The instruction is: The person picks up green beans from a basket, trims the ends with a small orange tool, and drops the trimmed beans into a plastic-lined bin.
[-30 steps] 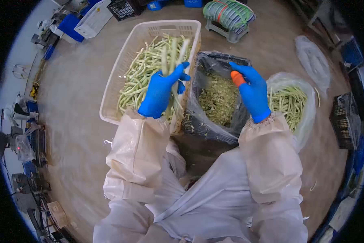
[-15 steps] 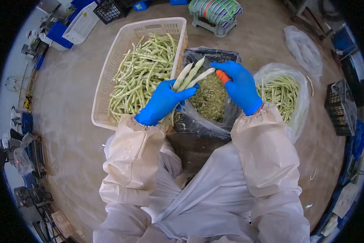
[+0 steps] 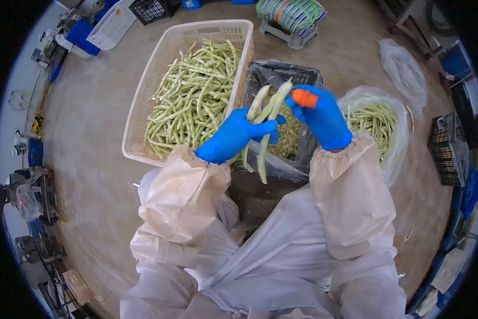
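My left hand (image 3: pixel 234 137), in a blue glove, is closed round several pale green beans (image 3: pixel 267 141), which stick out above and below the fingers. My right hand (image 3: pixel 324 117), also gloved in blue, is closed at the upper end of one of these beans, thumb and finger pinched against it. An orange cover (image 3: pixel 305 98) shows at the right thumb. Beneath the hands stands a black crate (image 3: pixel 313 78) lined with dark plastic, holding green bean trimmings (image 3: pixel 289 139). Partly behind the left forearm, a large cream crate (image 3: pixel 143 106) is heaped with green beans (image 3: pixel 196 95).
To the right, a clear plastic bag (image 3: pixel 401 111) holds more beans. Another plastic bag (image 3: pixel 404 66) lies on the floor farther back. A black crate (image 3: pixel 445 146) stands at far right. Behind is a grey stool (image 3: pixel 289 37) with a striped bundle (image 3: pixel 292 15) on it.
My left hand has shifted right and slightly down, and one bean now hangs lower in it. My right hand has turned and moved slightly right, its orange cover facing up more.
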`<move>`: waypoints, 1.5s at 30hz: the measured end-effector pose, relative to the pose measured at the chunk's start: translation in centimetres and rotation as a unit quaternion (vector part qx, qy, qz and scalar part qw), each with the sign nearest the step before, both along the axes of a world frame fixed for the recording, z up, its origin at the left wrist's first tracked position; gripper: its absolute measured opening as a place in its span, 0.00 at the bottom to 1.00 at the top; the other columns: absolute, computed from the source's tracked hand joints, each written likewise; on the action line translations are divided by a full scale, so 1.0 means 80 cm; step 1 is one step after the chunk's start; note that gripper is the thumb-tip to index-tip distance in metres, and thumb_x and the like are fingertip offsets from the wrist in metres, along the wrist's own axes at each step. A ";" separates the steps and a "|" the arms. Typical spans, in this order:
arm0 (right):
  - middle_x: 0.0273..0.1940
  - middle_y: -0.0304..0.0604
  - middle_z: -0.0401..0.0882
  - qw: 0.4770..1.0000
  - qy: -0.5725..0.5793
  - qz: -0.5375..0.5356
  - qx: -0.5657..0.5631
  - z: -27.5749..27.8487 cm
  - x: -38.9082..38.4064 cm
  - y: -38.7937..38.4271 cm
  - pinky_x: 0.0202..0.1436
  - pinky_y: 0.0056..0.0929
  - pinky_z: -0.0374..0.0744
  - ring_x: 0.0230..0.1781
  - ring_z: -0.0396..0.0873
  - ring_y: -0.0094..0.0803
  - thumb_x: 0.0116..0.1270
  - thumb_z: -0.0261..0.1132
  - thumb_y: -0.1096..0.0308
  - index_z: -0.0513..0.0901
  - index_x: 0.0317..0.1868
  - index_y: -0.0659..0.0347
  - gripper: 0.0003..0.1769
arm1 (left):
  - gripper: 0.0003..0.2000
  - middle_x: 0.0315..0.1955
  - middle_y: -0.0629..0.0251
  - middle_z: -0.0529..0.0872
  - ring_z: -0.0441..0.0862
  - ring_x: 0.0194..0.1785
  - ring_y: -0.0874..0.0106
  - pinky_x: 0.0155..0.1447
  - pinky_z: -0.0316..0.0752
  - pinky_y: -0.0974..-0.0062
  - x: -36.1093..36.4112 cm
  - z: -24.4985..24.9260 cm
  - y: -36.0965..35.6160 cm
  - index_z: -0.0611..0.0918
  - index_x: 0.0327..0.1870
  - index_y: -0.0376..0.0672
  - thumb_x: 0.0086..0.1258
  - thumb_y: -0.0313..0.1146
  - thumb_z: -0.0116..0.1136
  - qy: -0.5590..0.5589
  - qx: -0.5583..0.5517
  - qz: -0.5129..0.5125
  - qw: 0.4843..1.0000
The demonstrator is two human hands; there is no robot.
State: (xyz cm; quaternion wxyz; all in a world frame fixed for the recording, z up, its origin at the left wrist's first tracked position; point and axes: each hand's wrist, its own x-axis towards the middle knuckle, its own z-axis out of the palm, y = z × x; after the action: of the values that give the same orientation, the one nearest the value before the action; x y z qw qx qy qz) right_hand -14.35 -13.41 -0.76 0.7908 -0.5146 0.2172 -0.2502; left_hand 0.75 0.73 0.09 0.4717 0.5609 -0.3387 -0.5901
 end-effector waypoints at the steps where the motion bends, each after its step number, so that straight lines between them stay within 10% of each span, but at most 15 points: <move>1: 0.29 0.39 0.81 0.996 0.044 0.028 -0.079 -0.005 0.003 0.003 0.28 0.24 0.74 0.25 0.76 0.26 0.62 0.59 0.71 0.82 0.37 0.65 0.08 | 0.17 0.37 0.61 0.83 0.80 0.40 0.73 0.47 0.75 0.75 0.001 -0.003 -0.002 0.77 0.51 0.32 0.66 0.35 0.58 -0.002 -0.009 0.041 0.999; 11: 0.38 0.52 0.83 0.840 0.143 -0.120 -0.509 -0.038 0.002 -0.004 0.43 0.31 0.77 0.38 0.81 0.39 0.60 0.61 0.70 0.82 0.47 0.60 0.14 | 0.21 0.52 0.57 0.78 0.75 0.57 0.65 0.61 0.71 0.70 0.068 0.005 0.004 0.69 0.61 0.35 0.71 0.36 0.50 0.140 -0.131 0.284 0.940; 21: 0.38 0.45 0.81 0.968 0.152 0.089 -0.182 -0.049 0.007 0.018 0.39 0.27 0.80 0.36 0.79 0.28 0.64 0.58 0.75 0.79 0.47 0.68 0.12 | 0.09 0.35 0.60 0.82 0.80 0.37 0.71 0.43 0.77 0.75 0.049 0.014 -0.005 0.79 0.43 0.35 0.65 0.28 0.57 0.268 -0.182 0.356 0.876; 29: 0.28 0.42 0.78 0.947 0.202 0.042 -0.247 -0.032 0.009 0.018 0.30 0.25 0.76 0.28 0.76 0.27 0.61 0.58 0.76 0.79 0.38 0.67 0.06 | 0.15 0.33 0.64 0.83 0.81 0.34 0.75 0.38 0.78 0.77 0.064 -0.020 -0.013 0.78 0.49 0.35 0.63 0.31 0.61 0.053 -0.153 0.435 0.886; 39: 0.27 0.49 0.77 0.832 0.228 -0.040 -0.505 -0.023 -0.004 0.013 0.34 0.32 0.73 0.26 0.76 0.34 0.59 0.60 0.75 0.79 0.37 0.65 0.06 | 0.18 0.37 0.69 0.80 0.75 0.38 0.79 0.41 0.72 0.80 0.055 -0.015 -0.017 0.77 0.54 0.41 0.62 0.29 0.62 -0.245 -0.260 0.572 0.739; 45: 0.28 0.50 0.77 0.830 0.243 -0.034 -0.501 -0.026 -0.010 0.002 0.34 0.33 0.74 0.27 0.77 0.38 0.57 0.60 0.76 0.79 0.37 0.63 0.07 | 0.19 0.42 0.64 0.78 0.75 0.45 0.73 0.50 0.71 0.74 0.063 0.012 -0.008 0.72 0.54 0.36 0.62 0.26 0.60 -0.177 -0.296 0.584 0.735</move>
State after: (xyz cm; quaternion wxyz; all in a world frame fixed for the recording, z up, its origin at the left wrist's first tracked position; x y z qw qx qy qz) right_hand -15.12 -13.27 -2.88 0.3369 -0.8768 0.2646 -0.2186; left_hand 5.80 0.10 1.04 0.7974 0.5745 -0.1800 0.0414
